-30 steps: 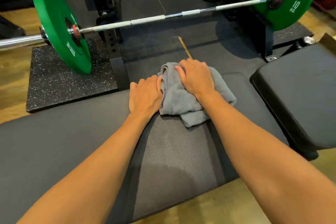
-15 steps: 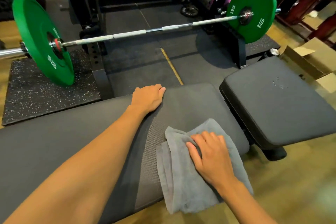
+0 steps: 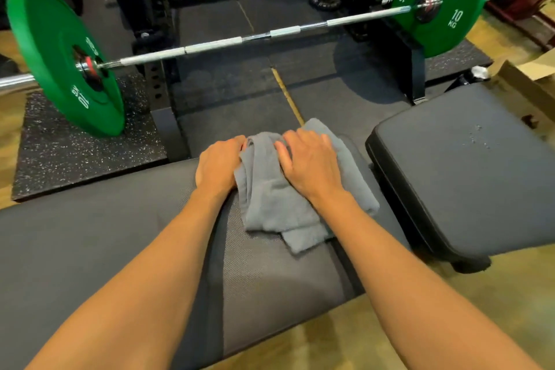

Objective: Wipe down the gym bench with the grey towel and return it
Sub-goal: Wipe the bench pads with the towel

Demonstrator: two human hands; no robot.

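Observation:
The grey towel (image 3: 270,204) lies bunched on the far edge of the long dark bench pad (image 3: 90,249). My right hand (image 3: 310,165) presses flat on top of the towel, fingers spread toward the far edge. My left hand (image 3: 217,167) rests palm down on the pad at the towel's left side, its fingers curled over the far edge and touching the cloth. A mesh-textured strip of the pad (image 3: 270,285) runs below the towel.
The separate black seat pad (image 3: 468,165) sits to the right with small droplets on it. Beyond the bench a barbell (image 3: 255,37) with green 10 kg plates (image 3: 63,60) rests on a black rack. Cardboard (image 3: 528,69) lies at far right on the wooden floor.
My right hand has pushed the towel from the near edge of the pad back to the far edge beside my left hand. The left hand has stayed on the far edge.

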